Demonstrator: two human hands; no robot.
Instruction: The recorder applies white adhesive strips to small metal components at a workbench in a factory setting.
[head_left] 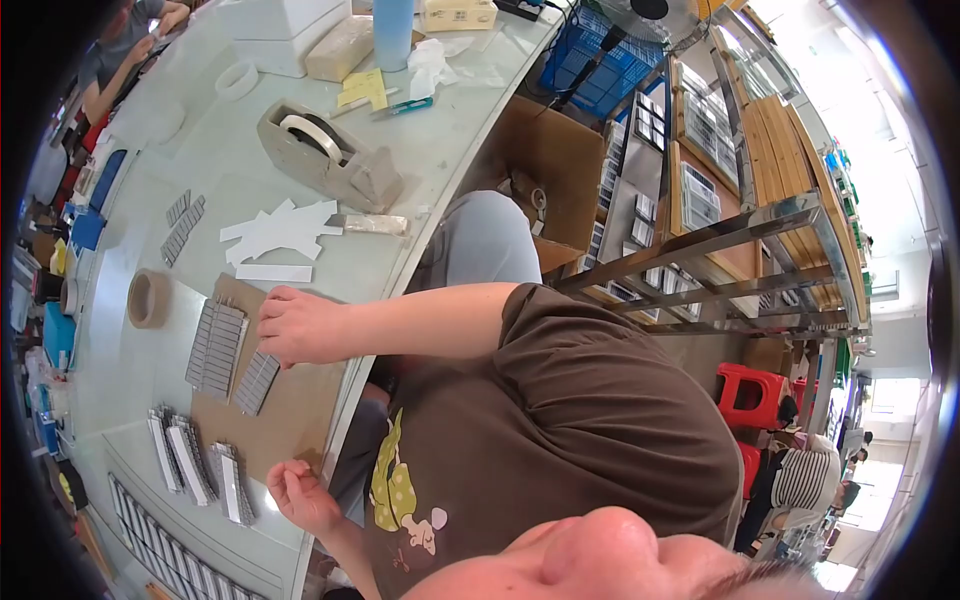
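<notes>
The right hand [300,326] reaches in from the right and stands left of centre in the frame, its fingers bent down at the upper end of a small grey strip sheet [258,384]. The fingertips are partly hidden, so I cannot tell whether they grip it. The left hand [305,500], lower and close to the near edge of the table [190,140], has its fingers curled in narrowly; whether anything sits between them I cannot tell.

The small sheet lies slanted on a brown board [290,415], just beside a larger grey strip sheet [217,347] at the board's left edge. The brown face of the board shows between the two hands, giving room there. Past its lower left side stand white-and-grey bundles [188,460], near the left hand.

To the upper left of the right hand, a brown tape roll [166,300] sits apart from the larger sheet. Above the hand, near it, lies a single white strip [274,273], then a pile of white paper strips [280,232] and a tape dispenser [370,178]. These crowd the upward side. The table's near edge runs slanting under the right forearm.
</notes>
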